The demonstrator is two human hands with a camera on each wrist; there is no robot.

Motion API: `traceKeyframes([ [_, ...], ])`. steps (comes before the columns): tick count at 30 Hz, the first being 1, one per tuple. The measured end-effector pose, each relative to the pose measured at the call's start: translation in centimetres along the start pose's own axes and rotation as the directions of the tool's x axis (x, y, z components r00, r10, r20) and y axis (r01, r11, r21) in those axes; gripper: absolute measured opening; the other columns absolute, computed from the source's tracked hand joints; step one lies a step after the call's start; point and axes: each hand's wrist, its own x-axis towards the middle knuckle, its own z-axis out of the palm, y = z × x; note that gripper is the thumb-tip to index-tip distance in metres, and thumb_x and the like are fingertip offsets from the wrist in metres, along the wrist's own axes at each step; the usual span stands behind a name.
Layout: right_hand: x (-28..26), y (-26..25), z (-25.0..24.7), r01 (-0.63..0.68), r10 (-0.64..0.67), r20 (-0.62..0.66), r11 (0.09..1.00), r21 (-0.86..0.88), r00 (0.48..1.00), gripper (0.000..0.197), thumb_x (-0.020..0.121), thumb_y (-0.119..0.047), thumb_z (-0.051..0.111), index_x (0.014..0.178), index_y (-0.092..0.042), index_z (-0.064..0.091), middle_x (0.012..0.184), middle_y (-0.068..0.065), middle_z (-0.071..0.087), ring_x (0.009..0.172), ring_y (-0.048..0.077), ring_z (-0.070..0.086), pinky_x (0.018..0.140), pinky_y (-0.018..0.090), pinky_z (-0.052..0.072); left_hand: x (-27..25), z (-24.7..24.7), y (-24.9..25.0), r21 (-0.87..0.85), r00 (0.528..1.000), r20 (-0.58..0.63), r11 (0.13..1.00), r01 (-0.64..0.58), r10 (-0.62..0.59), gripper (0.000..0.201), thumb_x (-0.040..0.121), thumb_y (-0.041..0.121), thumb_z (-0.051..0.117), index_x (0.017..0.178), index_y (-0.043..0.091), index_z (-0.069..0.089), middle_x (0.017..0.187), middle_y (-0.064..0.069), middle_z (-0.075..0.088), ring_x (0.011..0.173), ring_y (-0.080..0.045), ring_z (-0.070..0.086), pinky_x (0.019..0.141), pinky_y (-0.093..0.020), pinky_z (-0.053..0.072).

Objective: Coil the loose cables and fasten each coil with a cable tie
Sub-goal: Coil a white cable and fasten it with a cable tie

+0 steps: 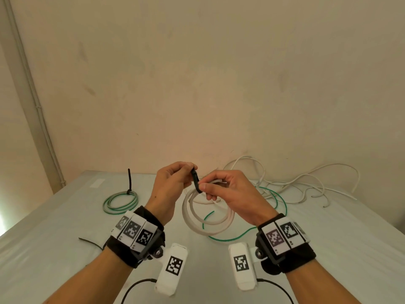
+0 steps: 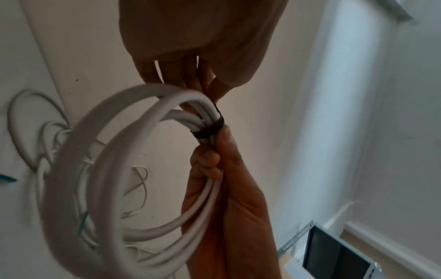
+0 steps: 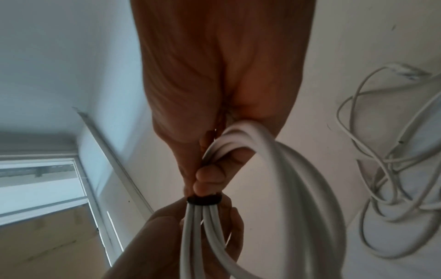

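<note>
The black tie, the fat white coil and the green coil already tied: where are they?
black tie (image 2: 209,128), left wrist view, band around the strands.
white coil (image 1: 192,222), head view, lower left curve.
green coil (image 1: 120,201), head view, its loops.

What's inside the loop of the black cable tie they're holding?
The black cable tie rings a bundle of thick white cable strands, about four showing side by side. The left hand and right hand cover its head and tail, so whether it is locked stays unseen.
</note>
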Motion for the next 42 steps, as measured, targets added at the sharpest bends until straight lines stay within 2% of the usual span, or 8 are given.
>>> traceKeyframes([
  [6, -0.7, 1.3, 0.9, -0.008, 0.01, -0.038, 0.998, 0.069, 0.999, 0.008, 0.092, -0.006, 0.077, 0.098, -0.002, 0.079, 0.077, 0.011, 0.072, 0.073, 0.018, 0.064, 0.074, 0.026, 0.052, 0.4, 0.0, -0.8, -0.052, 0.99, -0.074, 0.992, 0.119, -0.123, 0.024, 0.103, 0.009, 0.057, 0.086, 0.004, 0.073, 0.075, -0.008, 0.065, 0.068, -0.023, 0.065, 0.064, -0.027, 0.057],
  [11, -1.3, 1.5, 1.3, -0.01, 0.012, -0.029, 0.997, 0.081, 1.0, 0.01, 0.09, -0.006, 0.079, 0.097, 0.0, 0.079, 0.094, 0.012, 0.075, 0.075, 0.019, 0.067, 0.075, 0.026, 0.054, 0.0, -0.1, -1.5, 0.05, 0.991, -0.097, 0.994, 0.093, -0.088, 0.023, 0.104, 0.011, 0.056, 0.091, 0.001, 0.072, 0.076, -0.006, 0.064, 0.046, -0.012, 0.06, 0.051, -0.022, 0.052],
  [16, -1.4, 1.6, 1.5, -0.027, 0.028, 0.001, 0.967, 0.253, 1.0, 0.016, 0.09, 0.001, 0.075, 0.103, 0.009, 0.075, 0.085, 0.012, 0.073, 0.074, 0.018, 0.066, 0.076, 0.026, 0.053, -0.4, 0.3, -1.0, 0.068, 0.994, -0.048, 0.993, 0.097, -0.094, 0.023, 0.106, 0.012, 0.053, 0.094, -0.002, 0.067, 0.049, -0.002, 0.056, 0.035, -0.012, 0.05, 0.041, -0.022, 0.045],
  [21, -1.5, 1.3, 2.0, -0.039, 0.053, -0.037, 0.951, 0.308, 0.998, 0.019, 0.09, 0.001, 0.075, 0.108, 0.006, 0.07, 0.087, 0.011, 0.07, 0.073, 0.02, 0.065, 0.073, 0.027, 0.051, 0.0, -0.1, -1.0, 0.06, 0.992, -0.06, 0.992, 0.111, -0.108, 0.025, 0.106, 0.011, 0.052, 0.092, -0.003, 0.067, 0.06, -0.007, 0.057, 0.038, -0.013, 0.054, 0.043, -0.023, 0.047],
  [27, -1.3, 0.5, 2.9, -0.155, 0.17, -0.046, 0.959, 0.237, 0.984, 0.017, 0.098, -0.005, 0.065, 0.113, 0.001, 0.069, 0.092, 0.01, 0.071, 0.068, 0.015, 0.056, 0.064, 0.026, 0.046, -0.3, -0.2, -0.7, 0.437, 0.934, -0.111, 0.861, -0.261, 0.34, 0.018, 0.106, 0.018, 0.053, 0.095, 0.01, 0.064, 0.092, -0.001, 0.065, 0.046, -0.013, 0.066, 0.047, -0.018, 0.047],
  [32, -1.2, -0.5, 3.8, -0.137, 0.152, -0.109, 0.981, 0.134, 0.982, 0.028, 0.098, -0.032, 0.071, 0.093, -0.006, 0.078, 0.073, -0.005, 0.067, 0.061, 0.014, 0.043, 0.058, 0.021, 0.036, -0.5, 0.0, -0.2, 0.495, 0.837, -0.029, 0.735, -0.464, 0.547, 0.014, 0.105, 0.022, 0.056, 0.096, 0.017, 0.066, 0.089, 0.01, 0.065, 0.067, -0.013, 0.066, 0.056, -0.023, 0.053],
  [36, -0.9, -0.6, 3.4, -0.168, 0.177, -0.113, 0.982, 0.085, 0.978, 0.024, 0.096, -0.023, 0.073, 0.086, -0.002, 0.076, 0.063, -0.008, 0.061, 0.057, 0.012, 0.04, 0.056, 0.022, 0.032, -0.3, -0.2, -0.3, 0.502, 0.865, 0.013, 0.745, -0.44, 0.502, 0.017, 0.102, 0.019, 0.06, 0.088, 0.017, 0.069, 0.08, 0.006, 0.069, 0.074, -0.012, 0.06, 0.063, -0.015, 0.044],
  [42, -0.5, -0.6, 3.1, -0.189, 0.199, -0.044, 0.965, 0.181, 0.979, 0.019, 0.096, -0.019, 0.07, 0.082, -0.01, 0.079, 0.078, 0.011, 0.064, 0.059, 0.013, 0.037, 0.056, 0.027, 0.027, 1.5, -1.1, -0.4, 0.359, 0.955, -0.018, 0.894, -0.269, 0.295, 0.023, 0.102, 0.021, 0.06, 0.085, 0.017, 0.075, 0.075, 0.006, 0.067, 0.07, -0.01, 0.055, 0.065, -0.029, 0.044],
])
